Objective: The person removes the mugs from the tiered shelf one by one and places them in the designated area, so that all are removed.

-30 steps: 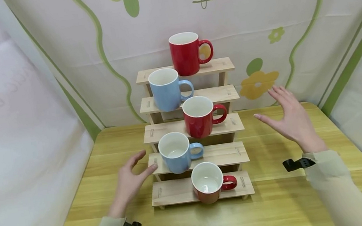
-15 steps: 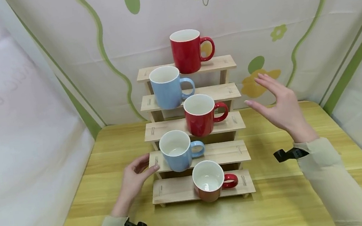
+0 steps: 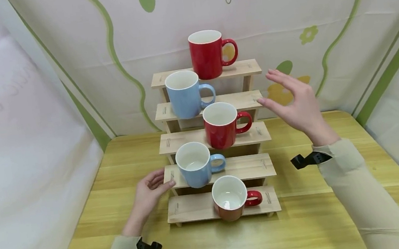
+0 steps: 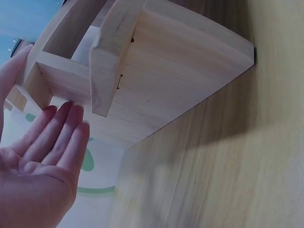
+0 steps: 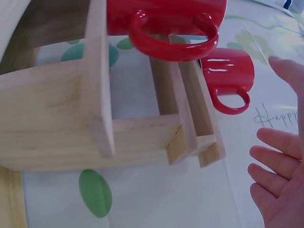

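A stepped wooden rack [image 3: 191,208] carries a mug on each tier. From the top come a red mug [image 3: 207,58], a light-blue mug [image 3: 184,99], another red mug [image 3: 221,130], a second light-blue mug [image 3: 195,169] and a red mug [image 3: 229,204] at the bottom; all handles point right. My left hand [image 3: 147,196] holds the left end of the fourth tier, thumb at the front and fingers behind it. In the left wrist view the fingertips meet the rack's side. My right hand [image 3: 297,105] hovers right of the second tier, thumb and fingers spread, touching nothing.
The rack stands on a wood-grain table [image 3: 310,219]. Behind it hangs a white cloth [image 3: 171,23] with green and orange flower prints, and more cloth closes off the left and right sides. Dark straps [image 3: 311,159] cross both sleeves.
My left hand has moved right and taken hold of the rack's left end. My right hand has travelled left and up toward the upper tiers. The mugs stay on their tiers.
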`<state>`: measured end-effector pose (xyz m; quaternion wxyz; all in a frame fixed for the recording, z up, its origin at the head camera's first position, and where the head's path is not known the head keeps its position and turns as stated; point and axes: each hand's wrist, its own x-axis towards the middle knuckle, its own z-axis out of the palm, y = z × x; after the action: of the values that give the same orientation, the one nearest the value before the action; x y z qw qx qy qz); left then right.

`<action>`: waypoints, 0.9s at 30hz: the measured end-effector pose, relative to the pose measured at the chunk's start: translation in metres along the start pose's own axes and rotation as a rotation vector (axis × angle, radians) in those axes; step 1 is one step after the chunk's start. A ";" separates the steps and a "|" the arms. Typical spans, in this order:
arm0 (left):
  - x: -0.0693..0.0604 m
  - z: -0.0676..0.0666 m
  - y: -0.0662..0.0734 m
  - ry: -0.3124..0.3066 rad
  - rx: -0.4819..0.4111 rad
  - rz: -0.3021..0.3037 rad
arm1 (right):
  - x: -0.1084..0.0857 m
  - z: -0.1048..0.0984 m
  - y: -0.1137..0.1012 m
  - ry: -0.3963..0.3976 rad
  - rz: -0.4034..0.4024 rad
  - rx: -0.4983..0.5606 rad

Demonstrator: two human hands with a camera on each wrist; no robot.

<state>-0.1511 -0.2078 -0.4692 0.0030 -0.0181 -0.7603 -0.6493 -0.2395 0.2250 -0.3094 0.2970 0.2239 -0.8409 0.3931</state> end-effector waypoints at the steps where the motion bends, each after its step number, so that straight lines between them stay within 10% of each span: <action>1: 0.000 0.000 0.000 -0.004 0.001 -0.005 | 0.002 0.000 -0.001 0.002 0.000 0.007; 12: 0.003 0.000 0.004 -0.021 -0.010 -0.023 | 0.029 0.004 -0.010 0.010 -0.012 0.047; 27: -0.003 0.000 0.003 -0.015 -0.021 -0.059 | 0.092 0.003 -0.023 -0.094 0.245 0.261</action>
<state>-0.1484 -0.2073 -0.4659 -0.0221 -0.0007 -0.7536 -0.6570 -0.2931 0.1956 -0.2370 0.1756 0.1743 -0.8167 0.5213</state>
